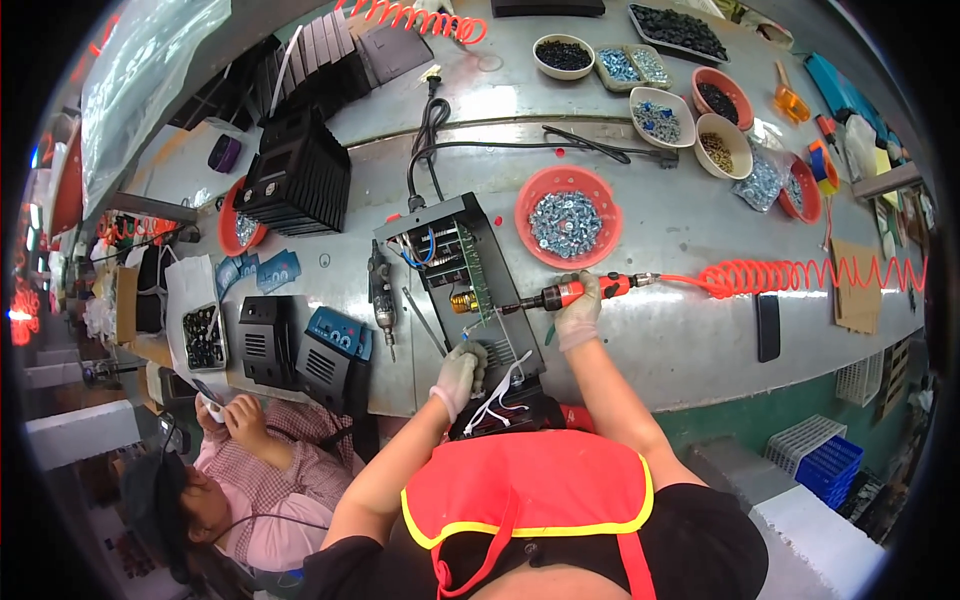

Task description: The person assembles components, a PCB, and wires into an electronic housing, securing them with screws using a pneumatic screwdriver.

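Passage is allowed at right of centre, over the bare tabletop between the right hand and the black phone, bounded above by the coiled red hose; left of the open metal case, the way is barred by a dark screwdriver; at upper middle, by a black cable.

At a metal workbench, a person's gloved right hand grips a red-and-black powered screwdriver reaching into an open dark housing near the front edge, gloved left hand at the housing's near end, red bowl of fasteners beyond.
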The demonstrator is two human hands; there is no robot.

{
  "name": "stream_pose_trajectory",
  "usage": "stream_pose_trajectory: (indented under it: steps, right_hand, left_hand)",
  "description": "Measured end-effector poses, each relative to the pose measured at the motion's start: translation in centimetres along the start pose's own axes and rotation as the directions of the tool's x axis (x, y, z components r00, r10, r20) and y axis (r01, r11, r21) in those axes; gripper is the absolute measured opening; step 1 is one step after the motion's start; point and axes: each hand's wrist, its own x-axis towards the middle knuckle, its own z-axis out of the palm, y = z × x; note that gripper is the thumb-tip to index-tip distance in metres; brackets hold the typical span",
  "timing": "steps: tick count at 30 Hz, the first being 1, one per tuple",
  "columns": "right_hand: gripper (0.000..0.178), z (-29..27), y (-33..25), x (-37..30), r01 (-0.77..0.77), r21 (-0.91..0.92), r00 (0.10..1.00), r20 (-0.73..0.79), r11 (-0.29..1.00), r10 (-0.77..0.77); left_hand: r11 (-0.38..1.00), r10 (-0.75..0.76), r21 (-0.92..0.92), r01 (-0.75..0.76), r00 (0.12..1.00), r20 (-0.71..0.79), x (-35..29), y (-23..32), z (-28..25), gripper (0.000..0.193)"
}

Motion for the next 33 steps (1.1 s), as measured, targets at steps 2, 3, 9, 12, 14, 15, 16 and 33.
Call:
stream_pose_trajectory:
  steps: [2,3,9,12,14,15,16,33]
  right_hand:
    - [0.01,0.2,0.2,-0.3,-0.002,-0.009,0.999,-0.047,1.0,0.001]
    - [0.01,0.2,0.3,-0.3,-0.001,-0.002,0.999,-0.047,1.0,0.001]
    - [0.011,-0.9,0.1,1.1,-0.001,-0.017,0.999,0.043,1.0,0.001]
    - [0.01,0.0,0.2,0.1,-0.053,-0.004,0.998,-0.021,0.999,0.053]
    - [0.011,-1.4,1.0,1.5,-0.088,0.069,0.983,0.168,0.994,0.076]
    - [0.013,-4.3,3.1,4.3,0.089,0.18,0.933,0.329,0.98,-0.145]
    - [0.017,-6.1,4.6,6.6,0.239,0.307,0.818,0.448,0.921,-0.361]
    - [0.019,-4.4,3.1,3.8,0.147,0.484,0.82,0.429,0.863,-0.38]
  left_hand:
    - [0.995,0.094,0.043,-0.093,0.995,-0.032,0.0,-1.7,-1.5,0.018]
    - [0.929,0.315,0.227,-0.293,0.947,-0.069,0.3,-2.2,-2.6,0.017]
    - [0.439,0.893,0.546,-0.714,0.411,-0.182,-3.9,5.1,1.4,0.018]
    - [0.024,0.89,0.748,-0.663,0.354,0.286,-5.7,10.4,6.6,0.02]
    - [-0.024,0.773,0.73,-0.683,0.45,0.447,-4.3,12.5,11.4,0.022]
    - [-0.087,0.721,0.689,-0.72,0.431,0.542,-3.1,12.9,14.3,0.021]
    - [-0.228,0.641,0.755,-0.614,0.49,0.591,-1.0,12.5,16.9,0.024]
    - [-0.708,0.057,0.601,-0.37,0.818,0.572,6.3,9.9,24.5,0.021]
